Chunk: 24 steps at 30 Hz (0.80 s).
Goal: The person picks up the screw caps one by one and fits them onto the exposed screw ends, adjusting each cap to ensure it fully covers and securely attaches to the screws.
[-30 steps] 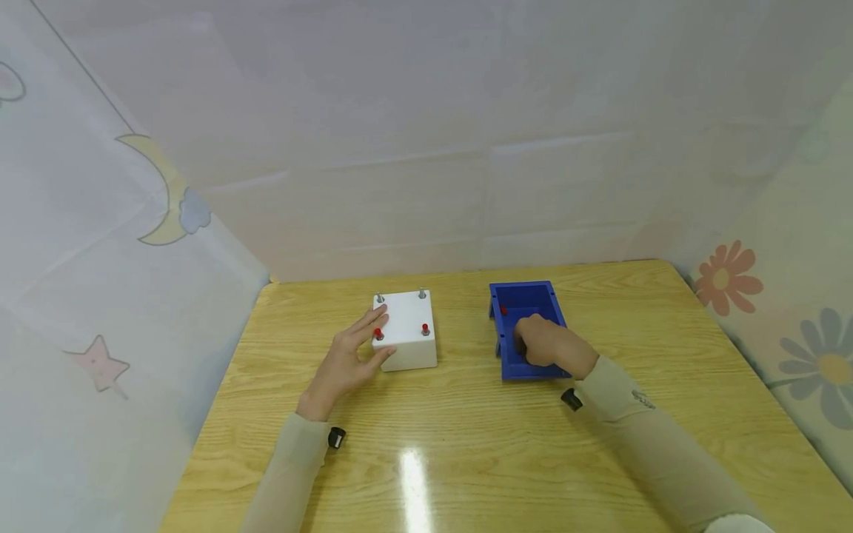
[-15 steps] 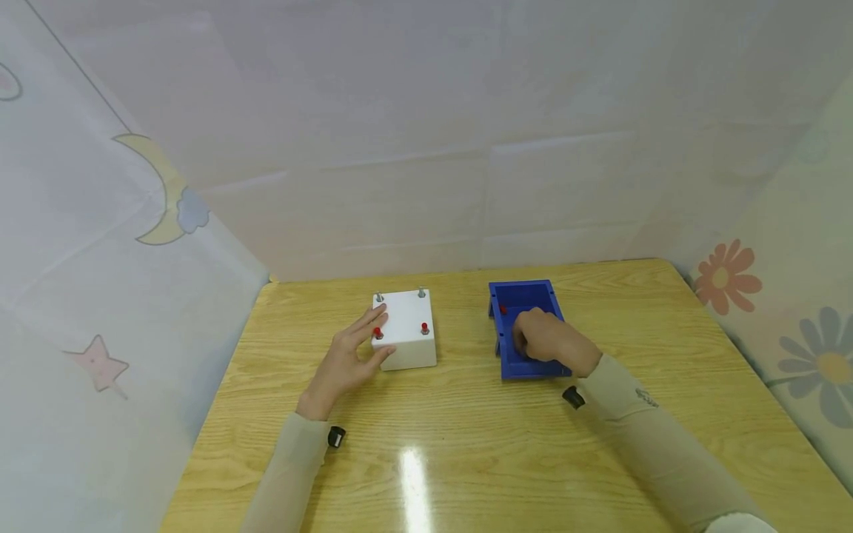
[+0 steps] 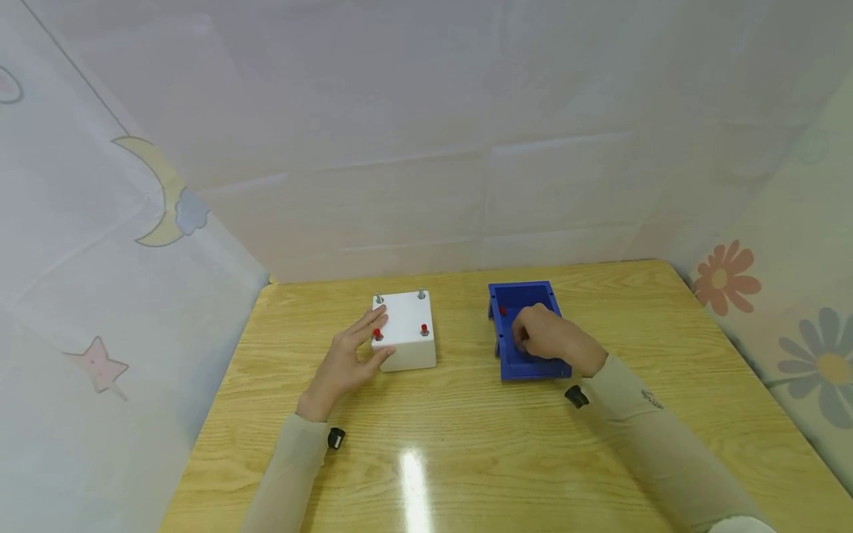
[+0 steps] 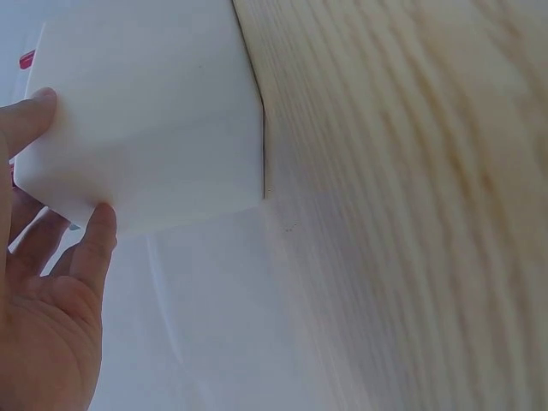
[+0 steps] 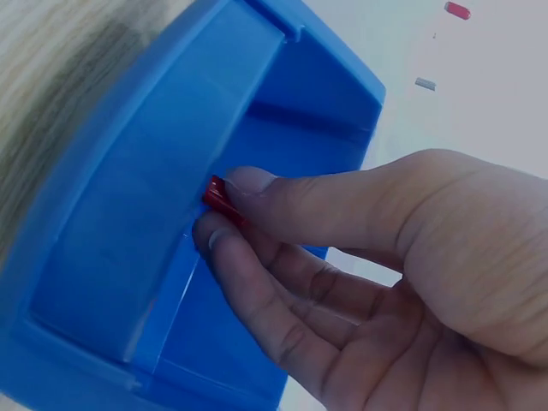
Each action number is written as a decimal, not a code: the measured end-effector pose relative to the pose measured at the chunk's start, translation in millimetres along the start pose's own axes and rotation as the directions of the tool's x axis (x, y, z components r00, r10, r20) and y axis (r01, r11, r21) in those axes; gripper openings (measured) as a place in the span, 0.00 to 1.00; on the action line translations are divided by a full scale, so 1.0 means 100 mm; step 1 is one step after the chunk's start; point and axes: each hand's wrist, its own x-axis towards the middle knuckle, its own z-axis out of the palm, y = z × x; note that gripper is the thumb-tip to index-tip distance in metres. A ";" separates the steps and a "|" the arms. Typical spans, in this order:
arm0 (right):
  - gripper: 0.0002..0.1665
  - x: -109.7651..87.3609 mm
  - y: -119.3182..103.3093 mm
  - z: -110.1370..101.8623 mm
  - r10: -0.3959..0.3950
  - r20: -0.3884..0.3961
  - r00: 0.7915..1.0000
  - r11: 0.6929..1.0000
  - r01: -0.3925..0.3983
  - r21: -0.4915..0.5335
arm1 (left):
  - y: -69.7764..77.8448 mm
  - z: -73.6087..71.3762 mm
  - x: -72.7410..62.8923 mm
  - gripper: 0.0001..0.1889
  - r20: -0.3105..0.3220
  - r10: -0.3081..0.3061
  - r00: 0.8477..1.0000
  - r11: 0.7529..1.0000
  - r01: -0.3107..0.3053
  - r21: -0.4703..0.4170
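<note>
Red cylinder sits pinched in your right hand inside the blue rectangular bin; leftward, across wooden surface, your left hand, fingers parted, touches a white box.

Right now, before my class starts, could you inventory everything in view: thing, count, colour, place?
Table: 1, yellow-brown, under everything
Box: 1, white, on table
Red caps: 2, red, box's near corners
Bare posts: 2, grey, box's far corners
Bin: 1, blue, right of box
Loose red piece: 1, red, in bin
Held red piece: 1, red, between fingers
Backdrop: count unclear, pale, behind and beside table
Moon print: 1, yellow, left
Cloud print: 1, blue-grey, against moon
Star print: 1, pink, left
Flower prints: 2, red and grey, right
Cut-off print: 1, pinkish, left edge
Sleeves: 2, beige, forearms
Wrist devices: 2, black, at cuffs
Left hand: 1, bare, touching box
Right hand: 1, bare, in bin
</note>
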 end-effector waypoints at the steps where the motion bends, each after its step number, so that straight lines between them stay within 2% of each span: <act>1: 0.12 -0.01 0.00 -0.01 -0.002 -0.006 1.000 1.000 0.002 0.003 | 0.00 0.00 0.00 0.33 -0.002 0.002 1.000 1.000 -0.002 -0.001; 6: 0.10 -0.04 -0.01 -0.07 0.003 -0.028 1.000 1.000 -0.002 0.008 | 0.00 0.00 0.00 0.33 -0.009 0.009 1.000 1.000 -0.009 -0.002; 16: 0.13 -0.08 -0.01 -0.12 -0.006 -0.050 0.999 1.000 0.007 0.009 | 0.02 -0.01 0.01 0.33 -0.005 -0.002 1.000 1.000 0.002 0.001; 24: 0.11 -0.10 -0.01 -0.13 0.004 -0.097 0.995 0.999 0.001 0.053 | 0.01 0.00 0.00 0.33 -0.008 0.011 1.000 1.000 -0.011 -0.013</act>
